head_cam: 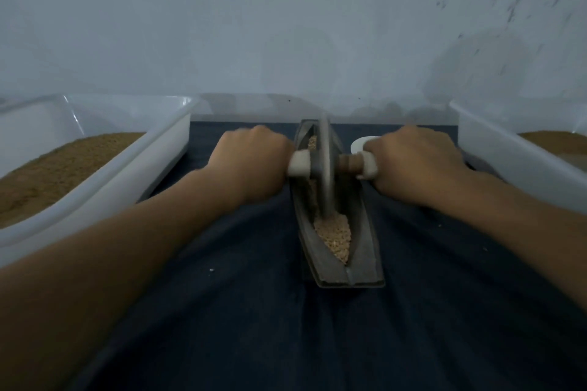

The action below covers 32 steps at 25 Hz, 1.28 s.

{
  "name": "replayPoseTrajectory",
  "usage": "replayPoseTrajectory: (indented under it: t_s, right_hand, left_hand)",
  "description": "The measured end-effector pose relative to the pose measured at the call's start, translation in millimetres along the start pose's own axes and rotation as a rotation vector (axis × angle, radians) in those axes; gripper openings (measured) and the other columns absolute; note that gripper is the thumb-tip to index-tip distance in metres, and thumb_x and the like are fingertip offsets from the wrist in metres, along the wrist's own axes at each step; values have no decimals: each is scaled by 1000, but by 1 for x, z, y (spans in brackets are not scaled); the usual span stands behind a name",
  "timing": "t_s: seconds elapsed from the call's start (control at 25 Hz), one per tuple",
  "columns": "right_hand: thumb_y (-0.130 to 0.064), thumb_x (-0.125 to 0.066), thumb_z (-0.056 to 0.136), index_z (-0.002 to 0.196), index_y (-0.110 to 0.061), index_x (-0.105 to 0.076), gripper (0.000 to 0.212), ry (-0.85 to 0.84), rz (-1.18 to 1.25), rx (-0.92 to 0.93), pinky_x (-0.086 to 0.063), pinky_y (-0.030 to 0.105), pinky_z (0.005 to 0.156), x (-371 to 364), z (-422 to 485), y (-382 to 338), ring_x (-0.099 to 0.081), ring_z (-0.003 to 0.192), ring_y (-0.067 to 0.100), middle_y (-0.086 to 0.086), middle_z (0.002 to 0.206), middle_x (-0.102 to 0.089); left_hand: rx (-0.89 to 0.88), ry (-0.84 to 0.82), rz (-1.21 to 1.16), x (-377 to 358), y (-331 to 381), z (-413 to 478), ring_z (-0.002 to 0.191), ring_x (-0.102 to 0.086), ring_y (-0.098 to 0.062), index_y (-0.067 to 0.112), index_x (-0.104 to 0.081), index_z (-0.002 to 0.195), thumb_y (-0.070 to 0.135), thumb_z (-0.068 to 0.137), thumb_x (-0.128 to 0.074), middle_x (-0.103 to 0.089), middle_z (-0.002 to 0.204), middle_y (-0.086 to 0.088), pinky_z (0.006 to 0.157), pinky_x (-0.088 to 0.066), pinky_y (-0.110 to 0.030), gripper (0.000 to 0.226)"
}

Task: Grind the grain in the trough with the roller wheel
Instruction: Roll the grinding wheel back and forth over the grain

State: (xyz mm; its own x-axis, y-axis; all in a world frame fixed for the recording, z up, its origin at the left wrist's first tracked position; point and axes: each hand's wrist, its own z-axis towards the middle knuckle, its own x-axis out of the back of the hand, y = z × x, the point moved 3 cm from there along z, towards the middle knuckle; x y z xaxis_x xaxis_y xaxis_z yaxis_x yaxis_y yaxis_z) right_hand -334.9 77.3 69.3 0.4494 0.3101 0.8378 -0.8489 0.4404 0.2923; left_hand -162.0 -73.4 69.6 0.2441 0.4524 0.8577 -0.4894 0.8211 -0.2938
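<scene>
The wheel (325, 165) is standing on edge in the trough (362, 263) on the cloth (254, 311), the left hand (254, 159) and right hand (416, 162) each gripping an axle (349, 162) end. It is looking heavy and stiff, so those ends seem the right hold; the grain (333, 238) is lying loose

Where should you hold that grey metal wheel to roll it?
Hold the wooden axle handle poking out each side of the grey metal roller wheel: left hand from the left, right hand from the right. The thin disc stands on edge inside the narrow dark trough, leaving only those ends free.
</scene>
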Motion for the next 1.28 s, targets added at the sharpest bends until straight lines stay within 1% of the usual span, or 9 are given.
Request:
replayPoseTrajectory:
  t_s: [0.12, 0.4, 0.52, 0.64, 0.76, 0.88, 1.0, 1.12, 1.28]
  right_hand:
    - [-40, -65, 61, 63, -29, -38, 29, 229, -6, 106, -12, 13, 49, 17, -36, 3, -13, 40, 6, -15, 50, -18]
    - [-49, -59, 94, 77, -29, -55, 26, -154, 135, -185, -42, 32, 62, -3, 27, -10, -52, 73, 24, -1, 82, -60]
    - [-39, -67, 81, 72, -29, -55, 18, 31, 7, -23, -27, 23, 48, 9, -2, -6, -38, 51, 17, -8, 60, -41]
    - [-34, -66, 60, 63, -27, -45, 22, 276, 49, 107, -9, 15, 52, 22, -43, -6, -11, 42, 9, -16, 55, -13]
    - [-35, -75, 68, 65, -27, -45, 31, 166, -20, 17, -15, 17, 49, 11, -27, -8, -21, 42, 9, -13, 53, -24]
    - [-36, -71, 86, 77, -28, -50, 24, 35, 32, -95, -45, 34, 71, -1, 15, -10, -56, 76, 25, -5, 74, -51]
    - [-25, -77, 79, 121, -36, -61, 46, 144, 116, -74, -14, 59, 117, -3, 16, -6, -35, 135, 31, 2, 128, -53]
    - [-19, -84, 66, 152, -42, -25, 107, 164, 281, -184, -15, 63, 117, 9, 5, 22, -17, 148, 37, 8, 158, -26]
    - [-50, -81, 76, 139, -25, -35, 83, -193, 265, -499, -45, 51, 94, 16, -6, 70, -46, 122, 39, 15, 134, -46]
  left_hand:
    - [-66, 133, -4, 12, 0, -34, 44, -15, -7, 36, -43, 68, 38, 63, -75, -16, 57, 16, 45, -10, -17, 33]
    - [128, -72, 36, 4, 4, 30, 83, -63, -30, 23, -66, 105, 26, 92, -57, -60, 92, -5, 63, -41, -36, 17]
    - [45, 23, -5, 6, 4, -4, 61, -54, -24, 27, -62, 89, 29, 82, -67, -45, 69, 3, 54, -36, -32, 9]
    - [-51, 205, 28, 13, 4, -42, 44, -6, -7, 35, -36, 68, 34, 60, -78, -10, 58, 13, 45, -9, -17, 43]
    - [23, 130, 39, 6, 7, -30, 44, -23, -13, 30, -50, 73, 30, 74, -70, -25, 59, 8, 45, -18, -23, 20]
    - [187, 12, -18, -5, 6, -3, 65, -50, -26, 24, -63, 92, 26, 86, -58, -49, 76, 0, 58, -35, -35, 8]
    - [247, 55, -96, -15, 3, -4, 59, -46, -22, 25, -61, 84, 27, 84, -58, -51, 73, 1, 53, -31, -32, 3]
    - [313, 53, -241, -24, -2, -9, 55, -43, -16, 29, -52, 71, 32, 81, -60, -51, 69, 4, 48, -24, -26, 13]
    - [420, 14, -497, -30, -5, -13, 60, -50, -14, 31, -53, 71, 38, 79, -62, -56, 70, 8, 49, -31, -25, 14]
